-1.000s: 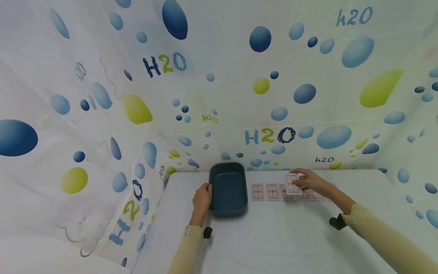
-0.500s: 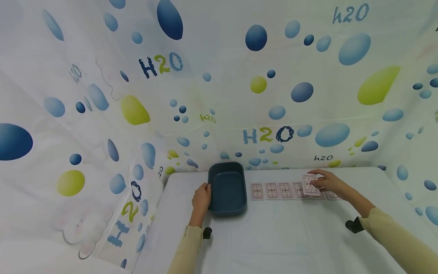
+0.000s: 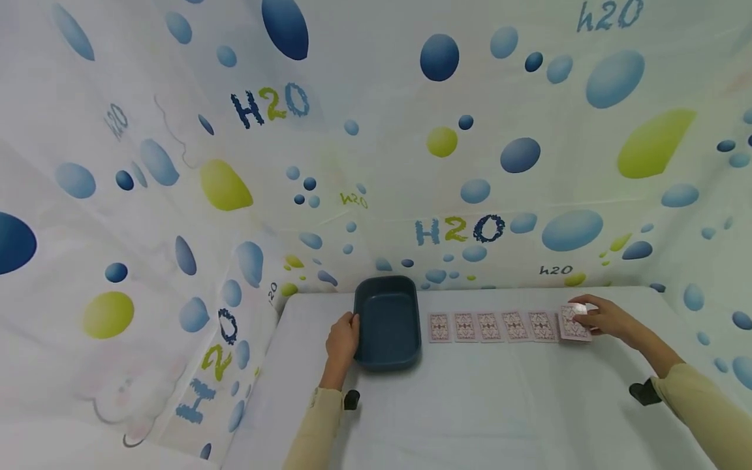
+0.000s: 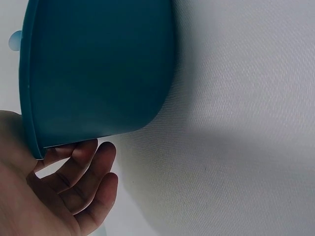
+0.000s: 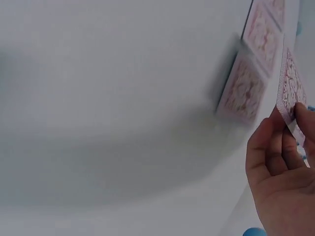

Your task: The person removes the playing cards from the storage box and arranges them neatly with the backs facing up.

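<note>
My left hand [image 3: 343, 339] grips the left rim of a dark blue rectangular tub [image 3: 388, 329]. In the left wrist view, its curled fingers [image 4: 88, 184] lie along the outer wall, under the lip; the thumb is hidden. At the right, my right hand [image 3: 613, 321] pinches a playing card [image 3: 571, 324] with a red-and-white patterned back. The right wrist view shows that card [image 5: 291, 91] raised off the table, between thumb and fingers. Below it lies the right end of a row of cards [image 3: 487, 328], several face-down cards side by side.
The white-covered table [image 3: 464, 405] runs to a back wall hung with a white curtain [image 3: 382, 156] printed with blue and green drops. The tub stands just left of the card row. Black wrist mounts [image 3: 645, 393] hang below both sleeves.
My right hand has carried the pinched card rightward above the row, from its middle to its right end. The left hand and the tub have stayed in place.
</note>
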The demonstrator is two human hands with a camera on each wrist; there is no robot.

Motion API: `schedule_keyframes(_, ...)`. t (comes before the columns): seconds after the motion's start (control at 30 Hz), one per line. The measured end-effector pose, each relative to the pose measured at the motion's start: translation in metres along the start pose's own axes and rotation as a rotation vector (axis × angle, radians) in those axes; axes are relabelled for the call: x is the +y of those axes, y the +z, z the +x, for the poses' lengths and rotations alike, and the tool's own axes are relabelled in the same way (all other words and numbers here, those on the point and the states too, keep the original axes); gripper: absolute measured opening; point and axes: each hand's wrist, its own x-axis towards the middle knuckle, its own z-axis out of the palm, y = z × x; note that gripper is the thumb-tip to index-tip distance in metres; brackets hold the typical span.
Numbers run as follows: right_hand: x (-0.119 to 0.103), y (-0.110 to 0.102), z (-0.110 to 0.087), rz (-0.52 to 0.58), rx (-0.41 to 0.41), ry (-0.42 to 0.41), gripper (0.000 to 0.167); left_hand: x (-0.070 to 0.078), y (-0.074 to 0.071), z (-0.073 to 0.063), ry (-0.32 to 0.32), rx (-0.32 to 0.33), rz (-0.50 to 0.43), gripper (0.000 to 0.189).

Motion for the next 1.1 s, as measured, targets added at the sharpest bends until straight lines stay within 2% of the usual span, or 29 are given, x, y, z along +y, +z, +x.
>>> schedule_keyframes(0.23,0.025,-0.018,-0.006,-0.015,-0.043,0.039,0.053,0.002,0.0,0.001,0.005,0.001,0.005,0.029)
schedule_keyframes(0.5,0.035,-0.022,0.0,-0.027,-0.062,0.092,0.049,-0.008,-0.003,-0.006,-0.004,0.018,0.004,0.029)
schedule_keyframes(0.67,0.039,-0.029,0.0,-0.069,-0.063,0.064,0.045,-0.008,0.0,-0.005,0.007,0.016,0.004,0.028)
schedule_keyframes(0.97,0.057,-0.028,0.014,-0.173,0.018,0.06,0.045,-0.004,0.003,-0.002,0.031,0.026,0.015,0.027)
schedule_keyframes(1.1,0.06,-0.025,0.016,-0.243,0.074,0.064,0.043,-0.001,0.003,-0.001,0.025,0.009,0.013,0.027)
